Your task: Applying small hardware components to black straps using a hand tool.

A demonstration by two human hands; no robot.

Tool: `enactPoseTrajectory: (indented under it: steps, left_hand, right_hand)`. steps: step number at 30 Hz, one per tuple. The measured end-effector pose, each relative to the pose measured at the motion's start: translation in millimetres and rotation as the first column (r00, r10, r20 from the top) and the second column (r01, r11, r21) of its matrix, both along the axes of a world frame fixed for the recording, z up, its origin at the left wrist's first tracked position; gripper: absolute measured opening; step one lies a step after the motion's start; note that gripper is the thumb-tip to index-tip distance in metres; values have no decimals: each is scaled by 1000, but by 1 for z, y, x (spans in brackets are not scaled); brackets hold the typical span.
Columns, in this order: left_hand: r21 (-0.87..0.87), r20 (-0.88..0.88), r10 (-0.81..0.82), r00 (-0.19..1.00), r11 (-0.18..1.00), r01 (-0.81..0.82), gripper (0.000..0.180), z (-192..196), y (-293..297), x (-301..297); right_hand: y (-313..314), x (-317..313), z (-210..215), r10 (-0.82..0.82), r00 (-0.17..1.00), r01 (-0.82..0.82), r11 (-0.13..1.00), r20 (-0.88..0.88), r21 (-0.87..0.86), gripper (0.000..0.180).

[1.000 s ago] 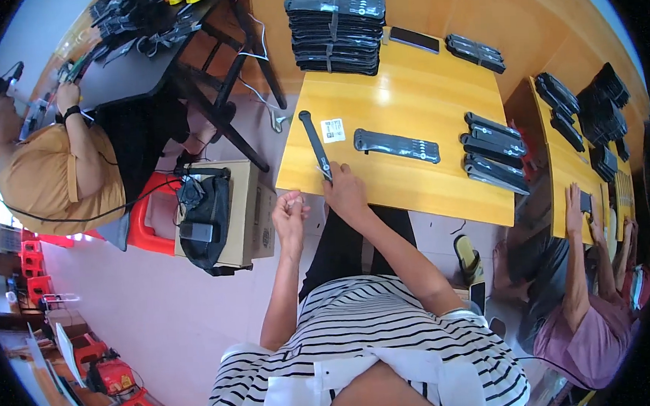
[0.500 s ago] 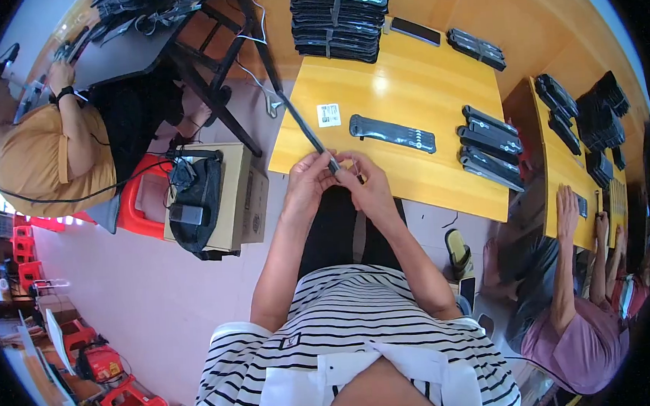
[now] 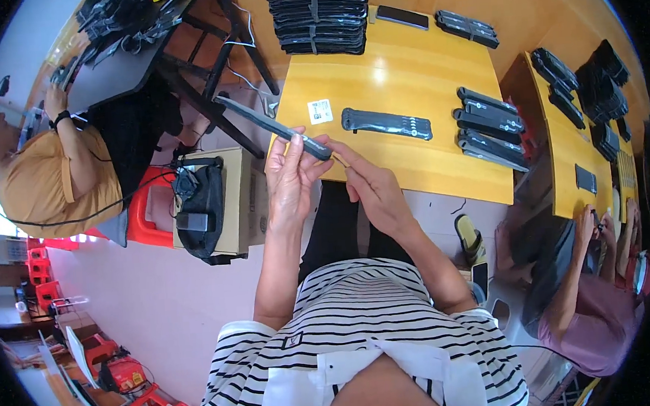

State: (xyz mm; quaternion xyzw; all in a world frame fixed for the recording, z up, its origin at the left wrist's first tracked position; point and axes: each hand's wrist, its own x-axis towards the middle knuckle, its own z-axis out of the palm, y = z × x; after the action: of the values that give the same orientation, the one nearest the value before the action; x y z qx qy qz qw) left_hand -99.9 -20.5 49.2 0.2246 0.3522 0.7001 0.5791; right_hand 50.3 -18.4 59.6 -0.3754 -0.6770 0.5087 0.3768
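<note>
A long, narrow black strap (image 3: 253, 116) is pinched between the thumb and fingers of my left hand (image 3: 287, 187), just in front of the table's near edge. Its far end points up and to the left, beyond the table's left side. My right hand (image 3: 380, 196) is open beside the strap's near end, fingers stretched toward it; the fingertips seem to touch that end. On the table ahead lies a flat black strap (image 3: 387, 123) with small pale marks. A white printed label (image 3: 320, 111) sits to its left.
The yellow table (image 3: 398, 64) carries a tall banded stack of black straps (image 3: 317, 17), a phone (image 3: 402, 17) and several straps (image 3: 490, 126) at right. A cardboard box (image 3: 236, 208) with a black bag stands at left. People work on both sides.
The strap has swung to a flatter slant, its far end moving left and down. My right hand has loosened and drawn slightly right, while my left hand keeps its hold.
</note>
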Motion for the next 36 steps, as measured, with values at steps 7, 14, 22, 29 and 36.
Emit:
enactPoseTrajectory:
  steps: [7,14,22,29,36]
  left_hand:
    - [34,-82,35,996,999,-32,28,2,-3,6]
    - [50,-174,104,979,994,-97,25,-4,-4,9]
    - [31,-233,146,962,989,-143,22,-4,-4,13]
    - [100,-222,183,958,981,-164,20,-6,-4,15]
    - [174,-266,284,921,954,-244,17,-2,-5,25]
  right_hand:
    - [3,-1,-7,-45,988,31,995,145,100,43]
    - [0,-4,-9,-135,967,73,958,214,277,43]
    - [1,-3,-10,-112,960,46,967,258,251,44]
    - [4,-6,-12,-145,962,76,955,229,285,43]
    - [2,-9,-14,-151,985,141,983,80,121,40]
